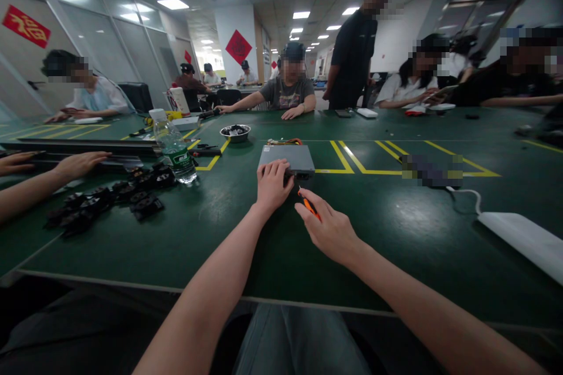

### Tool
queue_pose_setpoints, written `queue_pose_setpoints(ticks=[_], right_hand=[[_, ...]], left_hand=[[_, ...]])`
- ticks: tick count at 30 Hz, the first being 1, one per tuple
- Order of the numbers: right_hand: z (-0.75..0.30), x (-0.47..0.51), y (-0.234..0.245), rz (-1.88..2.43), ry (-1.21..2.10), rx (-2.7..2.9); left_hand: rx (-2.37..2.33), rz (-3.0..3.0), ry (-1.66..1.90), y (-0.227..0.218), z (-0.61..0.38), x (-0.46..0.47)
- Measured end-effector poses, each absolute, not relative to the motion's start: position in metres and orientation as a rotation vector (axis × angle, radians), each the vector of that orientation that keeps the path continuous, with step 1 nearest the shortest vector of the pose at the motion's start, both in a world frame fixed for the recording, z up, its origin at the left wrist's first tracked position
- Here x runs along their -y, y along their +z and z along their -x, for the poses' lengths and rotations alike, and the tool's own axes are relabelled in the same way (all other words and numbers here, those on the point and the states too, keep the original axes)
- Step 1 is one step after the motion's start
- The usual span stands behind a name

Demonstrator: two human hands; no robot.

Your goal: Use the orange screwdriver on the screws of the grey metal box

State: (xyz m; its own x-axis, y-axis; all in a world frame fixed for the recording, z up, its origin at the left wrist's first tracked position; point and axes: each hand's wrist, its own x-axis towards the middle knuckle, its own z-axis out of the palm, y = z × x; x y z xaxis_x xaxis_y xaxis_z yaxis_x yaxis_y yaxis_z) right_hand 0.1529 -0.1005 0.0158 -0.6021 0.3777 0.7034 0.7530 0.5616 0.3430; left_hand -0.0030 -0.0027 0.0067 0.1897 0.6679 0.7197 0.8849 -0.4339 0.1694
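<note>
A grey metal computer power supply [303,158] lies flat on the green table, its socket side facing me. Bundled coloured wires [285,142] come out at its far edge. My left hand [273,183] grips its near left part, fingers over the top and thumb down by the front face. In my right hand [328,222] is an orange and black screwdriver [309,204], held between thumb and fingers. Its thin tip points up toward the front face of the power supply, just short of it as far as I can see.
Left of me stand a water bottle [176,149], a pile of black plastic parts [105,199] and dark long rails [88,146], with another person's hands [83,163] on them. Beyond is a metal bowl [235,133] of small parts. A white power strip [523,240] lies right.
</note>
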Motion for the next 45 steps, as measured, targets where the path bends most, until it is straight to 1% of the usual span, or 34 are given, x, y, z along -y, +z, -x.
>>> queue_pose_setpoints(ticks=[3,10,16,22,26,31,37,45], right_hand=[[-0.153,0.0998,0.016,0.933,-0.906,2.175],[-0.152,0.1014,0.0178,0.888,-0.831,2.21],[-0.1544,0.0999,0.0158,0.988,-0.815,2.151],[-0.1532,0.1015,0.0165,0.916,-0.755,2.218],[-0.1537,0.0987,0.0142,0.985,-0.789,2.169],[-0.1528,0.1011,0.016,0.961,-0.718,2.197],[-0.1561,0.0991,0.0137,0.982,-0.815,2.162],[-0.1496,0.1043,0.0174,0.941,-0.825,2.22]], left_hand=[[1.47,2.186,-1.085,0.0063,0.0032,0.0024],[1.472,2.176,-1.095,0.0054,0.0032,0.0018],[1.478,2.176,-1.098,0.006,0.003,0.0027],[1.48,2.184,-1.094,0.0069,0.0032,0.0032],[1.483,2.181,-1.088,0.0072,0.003,0.0036],[1.482,2.171,-1.088,0.0061,0.003,0.0026],[1.49,2.186,-1.075,0.0065,0.003,0.0024],[1.461,2.179,-1.097,0.0054,0.0038,0.002]])
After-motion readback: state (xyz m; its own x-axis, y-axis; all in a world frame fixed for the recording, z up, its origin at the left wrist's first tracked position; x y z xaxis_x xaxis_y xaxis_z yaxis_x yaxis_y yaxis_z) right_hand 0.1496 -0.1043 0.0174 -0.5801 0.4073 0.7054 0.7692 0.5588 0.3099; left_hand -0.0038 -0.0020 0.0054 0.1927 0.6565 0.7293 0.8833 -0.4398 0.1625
